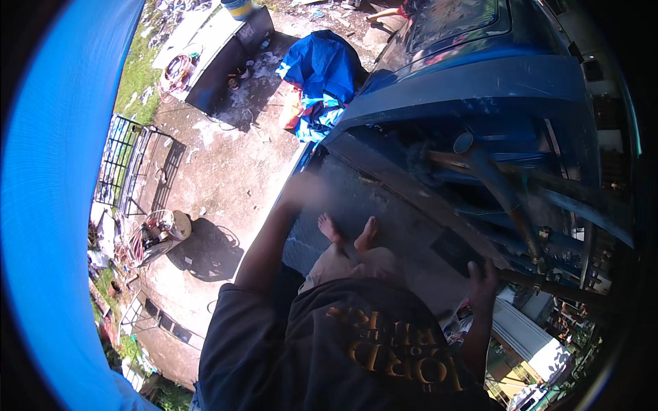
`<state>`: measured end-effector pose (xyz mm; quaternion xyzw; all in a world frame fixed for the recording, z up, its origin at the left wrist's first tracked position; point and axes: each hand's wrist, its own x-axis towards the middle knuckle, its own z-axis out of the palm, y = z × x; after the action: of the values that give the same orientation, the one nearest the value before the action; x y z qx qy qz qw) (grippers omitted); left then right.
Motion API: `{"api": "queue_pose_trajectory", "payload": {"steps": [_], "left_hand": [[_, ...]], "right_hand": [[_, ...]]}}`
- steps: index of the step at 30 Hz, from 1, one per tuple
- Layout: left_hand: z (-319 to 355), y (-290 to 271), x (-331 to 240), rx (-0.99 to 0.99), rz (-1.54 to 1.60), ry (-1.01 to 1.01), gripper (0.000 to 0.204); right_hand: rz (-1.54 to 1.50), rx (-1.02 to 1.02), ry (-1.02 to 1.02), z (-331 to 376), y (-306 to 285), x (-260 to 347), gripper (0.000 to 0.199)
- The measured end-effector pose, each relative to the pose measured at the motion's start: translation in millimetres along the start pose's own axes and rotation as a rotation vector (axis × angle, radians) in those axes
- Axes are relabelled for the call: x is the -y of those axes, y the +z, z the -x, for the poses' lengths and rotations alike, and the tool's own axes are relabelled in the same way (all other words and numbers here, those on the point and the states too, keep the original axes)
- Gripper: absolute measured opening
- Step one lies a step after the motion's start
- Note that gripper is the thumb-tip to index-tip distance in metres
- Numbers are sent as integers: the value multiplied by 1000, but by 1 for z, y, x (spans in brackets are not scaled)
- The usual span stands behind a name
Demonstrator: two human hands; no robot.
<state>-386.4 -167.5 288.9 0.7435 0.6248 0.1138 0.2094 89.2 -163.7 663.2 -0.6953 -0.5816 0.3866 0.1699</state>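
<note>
My left hand point(306, 190) is smeared by motion beside the edge of a blue vehicle body point(439, 92). Its fingers and anything in them cannot be made out. Lower on the right, my right hand point(483, 275) has its fingers bent at the corner of a dark, flat rectangular piece point(455, 251), which it seems to grip. A rusty metal tube point(504, 188) with an open round end slants down close to that hand. My bare feet point(348, 231) stand on a dark grey surface between the two hands.
A crumpled blue tarp point(319, 68) lies by the vehicle. On the concrete to the left are a dark box-like cabinet point(229, 65), a black metal rack point(123, 164) and a drum-shaped thing with coiled hose point(161, 233). Blue sheeting point(55, 171) hangs along the left side.
</note>
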Motion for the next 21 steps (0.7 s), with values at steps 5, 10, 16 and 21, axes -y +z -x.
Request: {"api": "queue_pose_trajectory", "payload": {"steps": [5, 10, 16, 21], "left_hand": [[-28, 129, -115, 362, 502, -204, 36], [-53, 189, -248, 376, 769, -30, 42], [-63, 156, -342, 99, 535, 339, 46], [-95, 48, -361, 430, 864, 243, 56]], "right_hand": [[131, 1, -77, -4, 0, -5, 39], [74, -27, -104, 4, -9, -19, 43], [-25, -38, 18, 23, -28, -43, 39], [66, -198, 1, 23, -49, -38, 52]]}}
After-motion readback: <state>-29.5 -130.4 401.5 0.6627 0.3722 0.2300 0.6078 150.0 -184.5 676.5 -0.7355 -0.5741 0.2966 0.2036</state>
